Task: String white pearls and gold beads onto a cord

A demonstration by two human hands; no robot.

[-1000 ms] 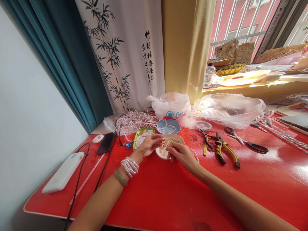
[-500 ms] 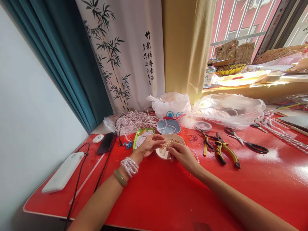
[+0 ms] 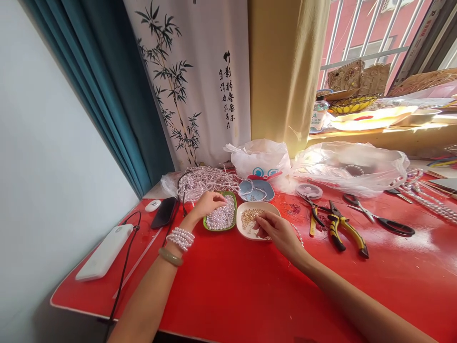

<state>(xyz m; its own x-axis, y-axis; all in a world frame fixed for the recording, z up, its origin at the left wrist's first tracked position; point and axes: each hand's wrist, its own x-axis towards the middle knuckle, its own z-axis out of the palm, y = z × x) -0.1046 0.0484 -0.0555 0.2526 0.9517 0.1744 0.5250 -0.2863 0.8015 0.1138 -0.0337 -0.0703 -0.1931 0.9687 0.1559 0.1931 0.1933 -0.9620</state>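
My left hand (image 3: 210, 206), with a pearl bracelet (image 3: 181, 238) wound in several rows and a green bangle (image 3: 170, 257) on its wrist, is over the green tray (image 3: 204, 226) of white pearl beads (image 3: 219, 216). Its fingers are bent downward, slightly apart, and no bead shows between them. At the right rim of the cream dish (image 3: 246, 233), my right hand (image 3: 274, 228) is closed in a pinch. Whatever its fingertips hold is too small to make out. Small gold beads (image 3: 251, 216) lie in that dish. Beyond my right hand, a short pearl strand (image 3: 297, 234) rests on the table.
A blue dish (image 3: 269, 193) and a heap of pearl strands (image 3: 210, 181) lie behind the trays. To the right are yellow-black pliers (image 3: 344, 228), smaller pliers (image 3: 314, 215), scissors (image 3: 378, 218) and a spool (image 3: 310, 191). A phone (image 3: 164, 213) and a white power bank (image 3: 104, 252) with cable sit left.
My left hand has left the cream dish and moved left over the pearl tray. My right hand stays pinched at the cream dish. The view has shifted slightly.
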